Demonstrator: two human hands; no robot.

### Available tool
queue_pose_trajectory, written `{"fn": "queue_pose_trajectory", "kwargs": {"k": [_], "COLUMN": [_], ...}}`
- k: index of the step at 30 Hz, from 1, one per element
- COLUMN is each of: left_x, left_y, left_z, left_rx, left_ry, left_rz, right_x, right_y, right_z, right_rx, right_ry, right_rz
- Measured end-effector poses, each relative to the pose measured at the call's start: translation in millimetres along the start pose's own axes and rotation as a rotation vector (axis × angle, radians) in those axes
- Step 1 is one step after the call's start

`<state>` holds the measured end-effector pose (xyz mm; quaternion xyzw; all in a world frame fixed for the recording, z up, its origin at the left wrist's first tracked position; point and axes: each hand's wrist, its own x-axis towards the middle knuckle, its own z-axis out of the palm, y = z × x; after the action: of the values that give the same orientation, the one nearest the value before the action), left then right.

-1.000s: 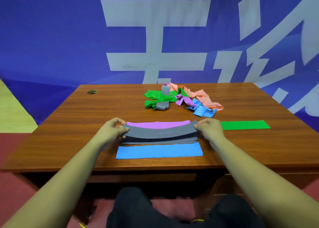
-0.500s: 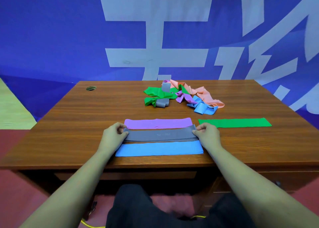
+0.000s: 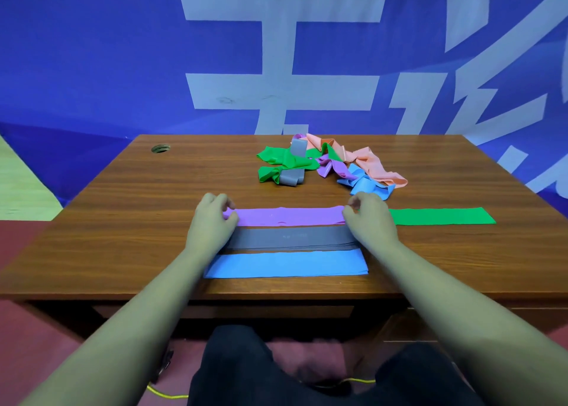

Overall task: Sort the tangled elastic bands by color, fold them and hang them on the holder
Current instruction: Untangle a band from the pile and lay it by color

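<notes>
Wooden desk (image 3: 129, 221) fills the middle of the frame, with a blue banner (image 3: 92, 67) bearing pale characters behind it. Three flattened elastic bands lie in parallel rows at lower centre: purple band (image 3: 285, 216) farthest, grey band (image 3: 292, 237) in the middle, blue band (image 3: 287, 263) nearest the front edge. The grey band touches the purple one along its far edge and sits just beside the blue one. A flattened green band (image 3: 442, 216) lies to the right, in line with the purple band.

Left hand (image 3: 212, 221) rests over the left ends of the purple and grey bands, fingers curled at the purple band's end; right hand (image 3: 368, 219) rests likewise over the right ends. Whether the fingertips actually pinch the purple band cannot be told.

A tangled pile (image 3: 329, 164) of green, grey, purple, blue and peach bands lies at upper centre of the desk, well apart from the rows. A round cable hole (image 3: 160, 148) shows at the desk's upper left corner. No holder is seen.
</notes>
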<state>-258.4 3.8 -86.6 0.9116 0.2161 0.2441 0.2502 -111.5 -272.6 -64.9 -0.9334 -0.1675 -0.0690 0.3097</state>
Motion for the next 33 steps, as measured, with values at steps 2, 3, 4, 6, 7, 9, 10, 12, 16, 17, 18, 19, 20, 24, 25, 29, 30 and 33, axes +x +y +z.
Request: {"fn": "queue_pose_trajectory", "kwargs": {"k": [2, 3, 4, 6, 7, 9, 10, 12, 16, 17, 18, 19, 20, 24, 25, 29, 30, 33], "left_x": [20.8, 31.8, 42.5, 63.0, 71.0, 88.3, 96.8, 111.7, 139.4, 144.6, 150.0, 155.0, 159.0, 161.6, 161.8, 162.6, 164.0, 171.7], "left_y": [14.9, 22.2, 27.8, 34.2, 35.2, 34.3, 33.4, 30.1, 18.7, 15.7, 12.1, 8.0, 3.6, -7.1, -9.1, -3.0, 1.0, 16.1], "left_z": [7.8, 12.3, 16.8, 26.8, 31.6, 41.3, 46.0, 55.8, 77.4, 82.6, 88.2, 93.7, 98.4, 103.8, 102.4, 78.1, 69.2, 42.1], "left_rx": [-0.009, -0.014, -0.017, -0.015, -0.015, -0.017, -0.014, -0.017, -0.062, -0.061, -0.048, -0.032, -0.019, -0.053, -0.076, -0.222, -0.273, -0.448], "left_ry": [-0.034, -0.047, -0.058, -0.084, -0.095, -0.105, -0.109, -0.113, -0.117, -0.13, -0.147, -0.163, -0.175, -0.163, -0.161, -0.096, -0.081, -0.097], "left_rz": [0.04, 0.05, 0.052, 0.039, 0.024, -0.019, -0.039, -0.072, -0.091, -0.089, -0.09, -0.092, -0.089, -0.029, -0.014, 0.062, 0.077, 0.082], "right_x": [15.5, 23.5, 30.9, 44.2, 48.8, 61.1, 68.1, 81.3, 109.0, 113.3, 118.6, 123.5, 127.8, 133.4, 133.9, 139.9, 142.0, 145.9], "right_y": [-13.5, -20.1, -25.5, -35.8, -41.0, -49.9, -53.7, -60.2, -70.4, -72.2, -73.5, -74.9, -75.0, -72.3, -70.6, -70.2, -73.3, -85.9], "right_z": [1.4, 3.0, 5.7, 13.2, 17.1, 28.8, 36.4, 50.6, 81.4, 86.8, 93.7, 100.2, 107.6, 131.4, 135.3, 129.9, 123.3, 99.9], "right_rx": [-0.002, 0.003, 0.014, 0.025, 0.024, 0.022, 0.024, 0.024, 0.055, 0.066, 0.072, 0.07, 0.067, 0.088, 0.1, 0.242, 0.286, 0.354], "right_ry": [-0.039, -0.06, -0.08, -0.109, -0.126, -0.154, -0.16, -0.169, -0.208, -0.206, -0.204, -0.198, -0.2, -0.199, -0.182, -0.076, -0.057, -0.066], "right_rz": [-0.035, -0.048, -0.06, -0.086, -0.097, -0.115, -0.124, -0.151, -0.186, -0.196, -0.205, -0.216, -0.219, -0.218, -0.23, -0.246, -0.242, -0.251]}}
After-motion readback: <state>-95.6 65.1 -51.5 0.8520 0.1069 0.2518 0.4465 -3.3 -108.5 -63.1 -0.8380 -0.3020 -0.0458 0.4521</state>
